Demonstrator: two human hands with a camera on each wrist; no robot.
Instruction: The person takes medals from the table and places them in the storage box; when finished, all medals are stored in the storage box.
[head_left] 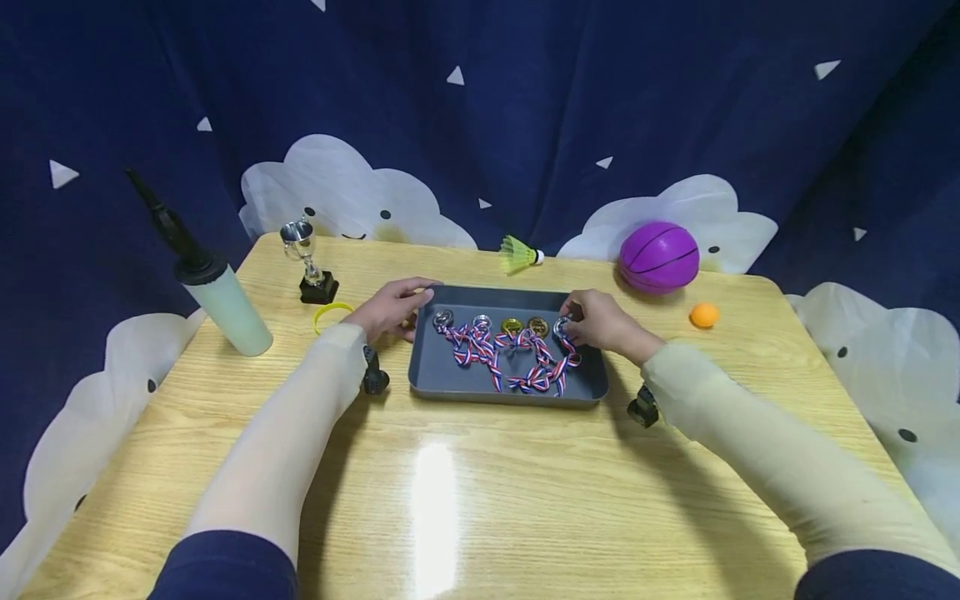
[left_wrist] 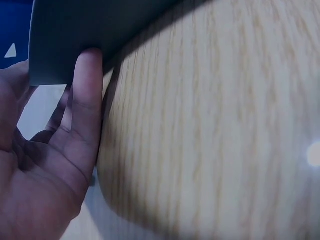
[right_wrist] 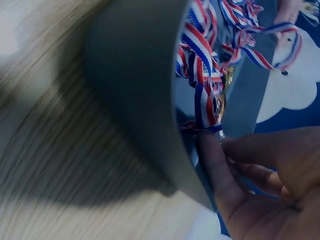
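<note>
- Where the glossy wood-grain table point(head_left: 480, 492) fills mid-frame, a flat grey tray point(head_left: 450, 379) holds striped-ribbon medals point(head_left: 510, 346).
- Left hand point(head_left: 390, 307) fingers lie straight against the tray's upper-left corner.
- Right hand point(head_left: 603, 323) fingers pinch a silver medal point(head_left: 561, 327).

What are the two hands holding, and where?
The right hand pinches the rightmost medal in the tray; the left hand touches its far-left corner.
</note>
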